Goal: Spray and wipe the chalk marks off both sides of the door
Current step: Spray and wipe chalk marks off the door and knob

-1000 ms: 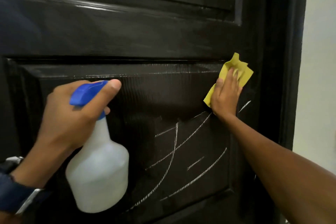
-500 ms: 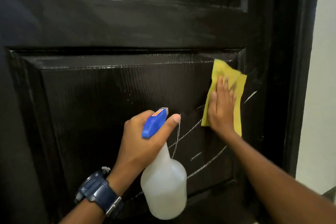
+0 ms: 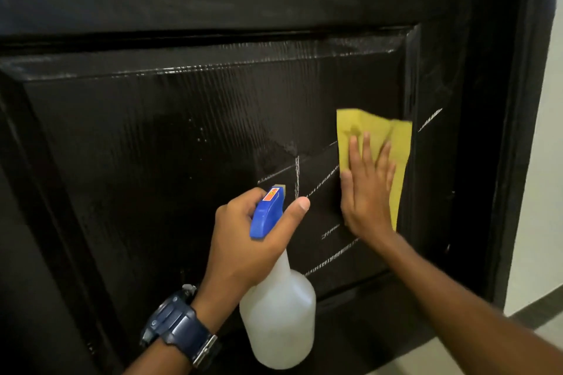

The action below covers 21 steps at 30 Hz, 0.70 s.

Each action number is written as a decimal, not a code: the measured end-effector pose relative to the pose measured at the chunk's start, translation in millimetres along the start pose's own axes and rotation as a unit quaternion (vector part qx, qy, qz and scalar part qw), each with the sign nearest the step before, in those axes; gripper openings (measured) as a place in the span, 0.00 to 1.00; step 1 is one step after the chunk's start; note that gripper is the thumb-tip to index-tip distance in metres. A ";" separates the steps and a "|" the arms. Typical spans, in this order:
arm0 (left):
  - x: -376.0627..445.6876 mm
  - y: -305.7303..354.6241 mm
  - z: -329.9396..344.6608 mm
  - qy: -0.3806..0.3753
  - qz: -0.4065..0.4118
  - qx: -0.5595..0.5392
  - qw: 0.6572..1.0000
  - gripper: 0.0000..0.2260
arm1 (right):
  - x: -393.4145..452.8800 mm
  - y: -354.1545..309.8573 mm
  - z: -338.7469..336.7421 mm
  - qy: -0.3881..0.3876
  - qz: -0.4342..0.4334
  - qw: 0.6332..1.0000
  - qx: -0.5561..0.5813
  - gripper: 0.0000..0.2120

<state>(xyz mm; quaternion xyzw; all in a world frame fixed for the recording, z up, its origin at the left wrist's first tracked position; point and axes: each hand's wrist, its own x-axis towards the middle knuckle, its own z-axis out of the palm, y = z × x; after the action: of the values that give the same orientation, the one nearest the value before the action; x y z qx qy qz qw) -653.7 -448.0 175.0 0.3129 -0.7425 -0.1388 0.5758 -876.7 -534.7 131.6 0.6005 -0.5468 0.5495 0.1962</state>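
A black panelled door (image 3: 152, 146) fills the view, its recessed panel wet and glossy. White chalk marks (image 3: 324, 183) cross the panel's lower right part, and one stroke (image 3: 429, 120) runs onto the right stile. My right hand (image 3: 367, 192) lies flat with straight fingers on a yellow cloth (image 3: 377, 131), pressing it against the door over the marks. My left hand (image 3: 249, 240) grips the neck of a white spray bottle (image 3: 278, 313) with a blue trigger head (image 3: 268, 210), nozzle aimed at the panel close to the chalk lines.
The door's right edge (image 3: 518, 131) meets a pale wall (image 3: 548, 192) with a dark skirting strip (image 3: 536, 307) at the floor. A dark blue watch (image 3: 179, 326) sits on my left wrist.
My left hand has brought the spray bottle from the left toward the chalk marks. My right hand has slid the cloth downward over the marks and flattened it.
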 end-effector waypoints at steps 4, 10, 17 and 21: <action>-18.0 -2.4 6.8 0.024 -0.015 -0.002 1.000 0.20 | 47.3 -32.8 -6.5 0.009 -0.040 0.999 -0.008 0.30; -41.1 -0.8 5.4 0.037 -0.018 0.025 0.999 0.18 | -111.0 -35.4 44.0 -0.173 -0.249 0.946 -0.114 0.30; -44.5 -5.7 -21.2 0.065 -0.022 0.065 0.996 0.18 | 51.6 -98.6 19.1 0.017 -0.296 0.946 -0.128 0.24; -48.3 -20.8 -40.1 0.073 -0.037 0.080 0.993 0.17 | 33.6 -121.1 41.3 0.066 -0.187 0.975 -0.099 0.27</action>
<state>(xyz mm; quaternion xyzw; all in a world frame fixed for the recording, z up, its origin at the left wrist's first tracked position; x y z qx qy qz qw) -602.9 -427.6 138.1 0.3951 -0.6949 -0.0768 0.5959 -759.5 -544.7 192.1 0.6320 -0.4623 0.4849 0.3895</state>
